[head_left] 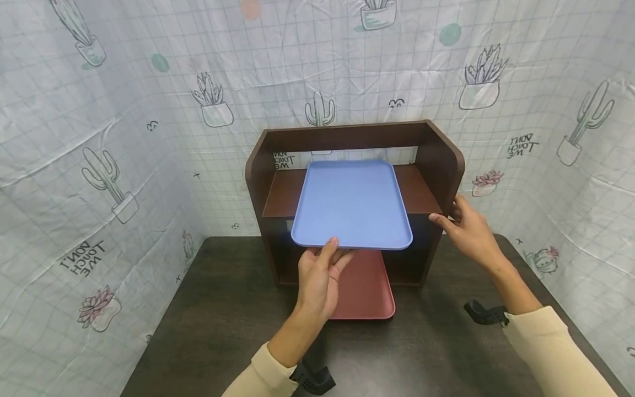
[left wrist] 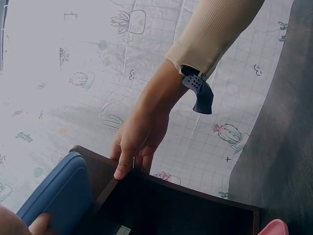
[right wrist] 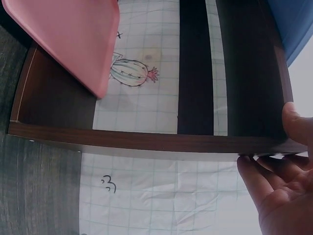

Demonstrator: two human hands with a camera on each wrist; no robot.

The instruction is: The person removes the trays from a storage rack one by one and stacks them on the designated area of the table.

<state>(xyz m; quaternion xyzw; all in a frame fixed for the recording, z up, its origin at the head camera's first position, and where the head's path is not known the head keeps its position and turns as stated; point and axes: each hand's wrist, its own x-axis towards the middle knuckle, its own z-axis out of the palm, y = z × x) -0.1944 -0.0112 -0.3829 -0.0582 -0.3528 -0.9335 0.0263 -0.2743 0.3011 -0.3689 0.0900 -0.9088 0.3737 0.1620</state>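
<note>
A blue tray (head_left: 353,204) lies on the upper shelf of a dark brown two-level rack (head_left: 347,138), its near edge jutting out past the shelf front. My left hand (head_left: 317,281) pinches that near edge, thumb on top and fingers beneath. On the rack's right side panel (head_left: 444,165), my right hand (head_left: 468,229) grips the front edge, thumb at the shelf's corner and fingers on the outer face, as the right wrist view also shows. Below, a pink tray (head_left: 364,286) sits in the lower level and sticks out toward me.
The rack stands on a dark wood-grain table (head_left: 223,331). Behind and at both sides hangs a white grid-patterned cloth (head_left: 149,110) with cactus drawings. Black curved straps or mounts (head_left: 483,313) stick out at both wrists from the cream sleeves (head_left: 541,336).
</note>
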